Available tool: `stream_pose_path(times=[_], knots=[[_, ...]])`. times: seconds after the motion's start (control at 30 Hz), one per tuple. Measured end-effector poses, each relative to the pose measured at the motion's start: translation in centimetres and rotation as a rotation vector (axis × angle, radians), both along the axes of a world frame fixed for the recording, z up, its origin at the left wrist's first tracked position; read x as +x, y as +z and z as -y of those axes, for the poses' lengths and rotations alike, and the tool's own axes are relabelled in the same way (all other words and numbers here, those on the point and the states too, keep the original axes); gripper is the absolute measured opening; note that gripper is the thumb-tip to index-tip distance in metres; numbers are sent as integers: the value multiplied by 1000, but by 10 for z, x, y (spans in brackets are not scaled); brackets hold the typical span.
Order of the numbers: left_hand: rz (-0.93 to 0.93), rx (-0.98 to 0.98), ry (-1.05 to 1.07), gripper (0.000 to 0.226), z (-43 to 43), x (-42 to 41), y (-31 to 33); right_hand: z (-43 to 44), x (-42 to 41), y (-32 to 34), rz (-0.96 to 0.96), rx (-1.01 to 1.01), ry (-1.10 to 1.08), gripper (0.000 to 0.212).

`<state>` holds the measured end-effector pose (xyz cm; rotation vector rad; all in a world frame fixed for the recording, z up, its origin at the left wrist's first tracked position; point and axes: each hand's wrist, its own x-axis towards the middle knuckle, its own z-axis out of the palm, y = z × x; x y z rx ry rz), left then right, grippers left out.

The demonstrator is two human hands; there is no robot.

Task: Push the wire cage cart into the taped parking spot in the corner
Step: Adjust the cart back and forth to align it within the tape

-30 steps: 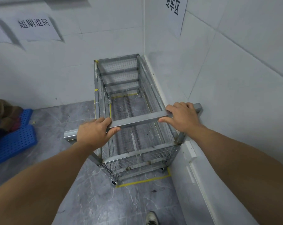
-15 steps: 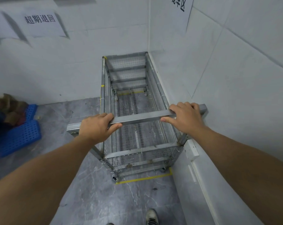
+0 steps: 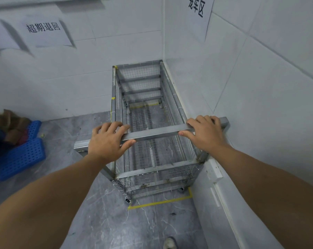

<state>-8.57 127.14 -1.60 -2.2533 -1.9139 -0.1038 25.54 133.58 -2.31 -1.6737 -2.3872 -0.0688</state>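
Single head view, worn high, looking forward and down into room corner. Both hands close in mid-frame; left hand (image 3: 108,141) and right hand (image 3: 205,134) on handle bar (image 3: 155,133). Beyond fingertips: wire cage cart (image 3: 145,108), then walls. Below wrists: floor, yellow tape (image 3: 159,203).

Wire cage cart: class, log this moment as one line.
wire cage cart: in corner, inside yellow tape | left hand: gripping handle bar | right hand: gripping handle bar

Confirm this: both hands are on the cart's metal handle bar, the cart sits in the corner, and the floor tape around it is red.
Not quite. The head view shows the tape is yellow, not red. The rest holds: left hand and right hand on the handle bar, cart in the corner.
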Motion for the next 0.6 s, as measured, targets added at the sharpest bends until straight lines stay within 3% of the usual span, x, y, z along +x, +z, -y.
stream_pose_path(times=[0.37,0.6], knots=[[15,-90,48,74,0,3,7,1,-5,2,58,-25,4,70],[75,-83,128,73,10,11,6,6,-46,9,83,-119,100,57]])
